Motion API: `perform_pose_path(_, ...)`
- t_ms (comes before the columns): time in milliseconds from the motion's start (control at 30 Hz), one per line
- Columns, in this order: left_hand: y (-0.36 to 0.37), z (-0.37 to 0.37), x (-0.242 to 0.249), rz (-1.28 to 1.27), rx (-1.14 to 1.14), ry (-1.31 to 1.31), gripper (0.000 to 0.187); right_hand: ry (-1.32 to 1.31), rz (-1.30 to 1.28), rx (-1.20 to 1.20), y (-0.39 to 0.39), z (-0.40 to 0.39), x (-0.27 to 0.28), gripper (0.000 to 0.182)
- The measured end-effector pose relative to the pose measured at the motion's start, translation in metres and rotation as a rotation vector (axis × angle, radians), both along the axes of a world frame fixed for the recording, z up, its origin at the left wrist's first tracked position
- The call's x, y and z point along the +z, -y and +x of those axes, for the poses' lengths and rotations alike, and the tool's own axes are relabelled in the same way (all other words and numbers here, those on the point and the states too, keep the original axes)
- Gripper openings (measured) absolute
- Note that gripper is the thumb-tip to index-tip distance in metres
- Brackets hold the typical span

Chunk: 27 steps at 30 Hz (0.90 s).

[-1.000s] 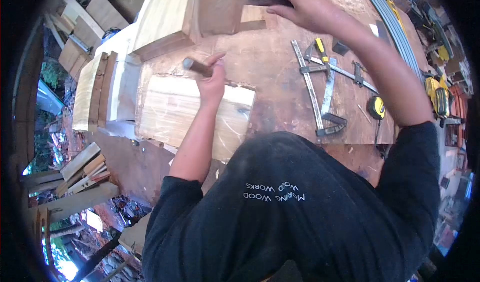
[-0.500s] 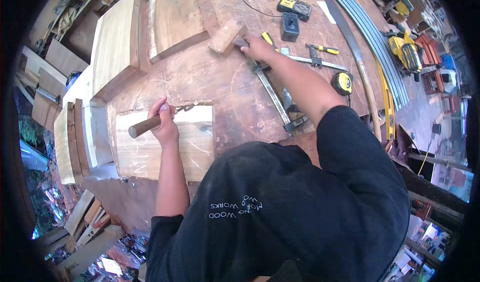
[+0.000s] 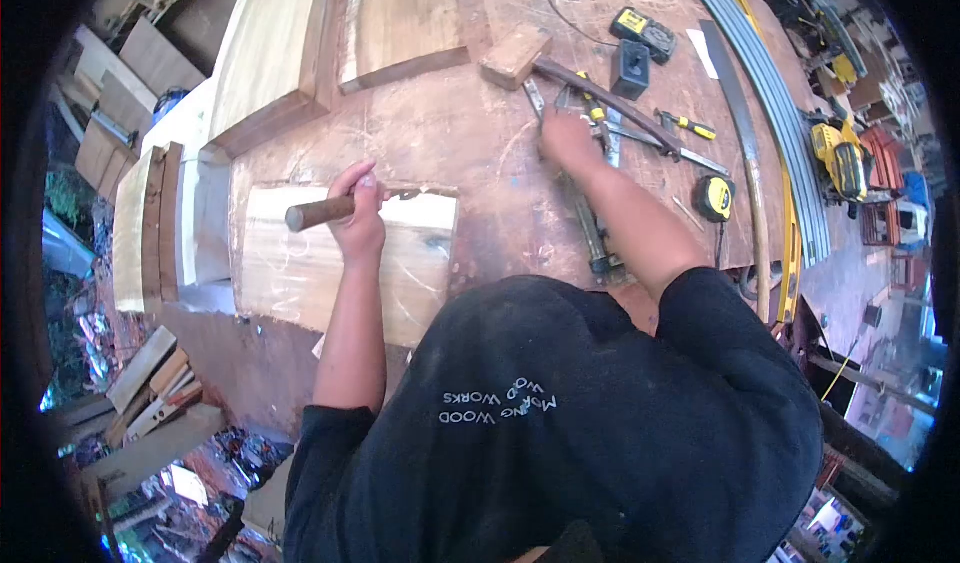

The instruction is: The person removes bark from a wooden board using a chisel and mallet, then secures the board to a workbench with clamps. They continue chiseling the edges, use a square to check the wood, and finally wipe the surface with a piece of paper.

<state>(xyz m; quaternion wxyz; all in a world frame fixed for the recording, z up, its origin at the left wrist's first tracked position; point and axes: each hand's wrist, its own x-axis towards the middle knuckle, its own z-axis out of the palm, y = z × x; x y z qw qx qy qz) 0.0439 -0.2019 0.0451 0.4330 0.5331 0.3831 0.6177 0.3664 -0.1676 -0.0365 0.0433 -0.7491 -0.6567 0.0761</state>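
My left hand (image 3: 360,208) is closed around a chisel (image 3: 320,212) by its round wooden handle. The chisel lies sideways above a light wooden board (image 3: 345,273) with pale marks. My right hand (image 3: 572,138) is curled down among the tools, beside a metal bar clamp (image 3: 598,253). A narrow metal piece (image 3: 535,96) sticks out past its fingers; what the fingers grip is hidden. Just beyond that hand rests a wooden mallet (image 3: 516,55), its dark handle slanting across the tools.
Thick wooden slabs (image 3: 270,53) stand at the far left. To the right are a charger (image 3: 643,33), a black battery (image 3: 630,70), a small yellow-handled clamp (image 3: 690,126), a tape measure (image 3: 713,199), a handsaw (image 3: 735,113) and metal tubes (image 3: 770,93). A yellow power tool (image 3: 838,158) sits beyond.
My right hand has let go of the mallet, which now lies on the table, and has drawn back to the tools nearer me. My left hand still holds the chisel. The view has shifted.
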Motion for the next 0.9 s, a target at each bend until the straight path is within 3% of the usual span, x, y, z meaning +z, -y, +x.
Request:
perform_pose_path(167,0.002,0.000,0.002,0.018,-0.027,0.012,0.016,-0.038,-0.102,0.168,0.020,0.009,0.033,0.062)
perform_pose_path(267,0.001,0.001,0.004,-0.008,0.003,0.001,0.015,-0.214,0.048,0.248,0.050,0.016,0.045,0.065)
perform_pose_path(333,0.001,0.001,0.004,0.004,0.001,-0.022,0.016,-0.251,-0.158,0.274,0.069,0.017,0.072,0.059)
perform_pose_path(500,0.001,-0.002,0.004,0.002,-0.032,-0.009,0.016,-0.351,-0.308,0.375,0.084,0.020,0.087,0.048)
perform_pose_path(567,0.001,-0.001,0.004,0.005,-0.043,-0.001,0.017,-0.536,-0.449,0.336,0.088,0.020,0.091,0.045)
perform_pose_path(667,0.000,-0.001,0.007,-0.035,-0.026,-0.026,0.016,-0.722,-0.456,0.287,0.093,0.038,0.098,0.045)
perform_pose_path(700,0.000,-0.002,0.006,-0.029,-0.043,0.026,0.016,-0.719,-0.455,0.272,0.093,0.046,0.101,0.045)
perform_pose_path(767,0.001,-0.001,0.004,-0.030,-0.059,0.094,0.016,-0.518,-0.050,0.126,0.086,0.062,0.112,0.045)
perform_pose_path(900,0.000,-0.002,0.003,-0.030,-0.042,0.055,0.015,-0.302,-0.229,0.274,0.090,0.040,0.143,0.046)
